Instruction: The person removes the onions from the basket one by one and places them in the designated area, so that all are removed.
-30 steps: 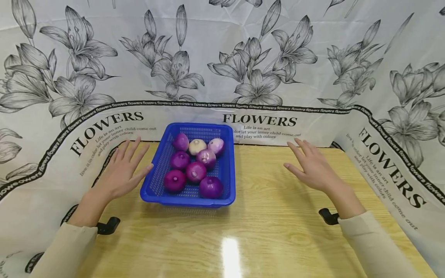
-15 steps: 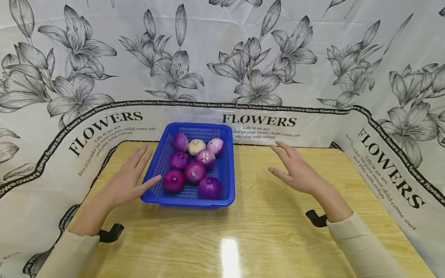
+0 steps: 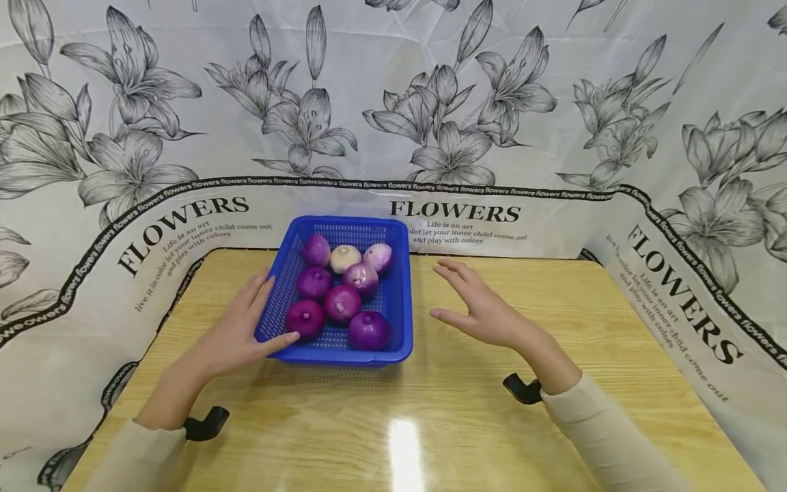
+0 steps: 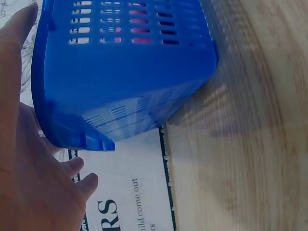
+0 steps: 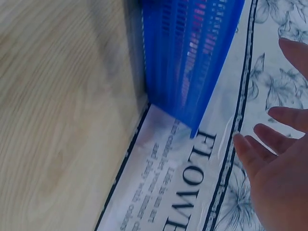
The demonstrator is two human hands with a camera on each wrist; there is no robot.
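Observation:
A blue plastic basket (image 3: 402, 301) with slotted walls stands on the table, left of centre, holding several purple onions (image 3: 342, 303) and one pale, whitish onion (image 3: 346, 259). My left hand (image 3: 236, 335) is at the basket's left side, fingers extended along the rim and thumb over the near left corner. In the left wrist view that hand (image 4: 38, 168) lies beside the rim with its fingers spread. To the right of the basket, my right hand (image 3: 486, 311) hovers with straight fingers and a gap to the wall. The right wrist view shows those fingers (image 5: 288, 118) apart from the basket.
The wood-grain table (image 3: 479, 424) extends in front and to the right of the basket. White cloth with printed lilies and lettering (image 3: 455, 212) encloses the back and both sides, close behind the basket. A black wrist mount (image 3: 522, 388) juts inward from the right wrist, another (image 3: 207, 424) from the left.
Both hands have moved inward toward the basket. The left has come to its left rim, and the right has crossed leftward over the table. The basket and onions keep their place.

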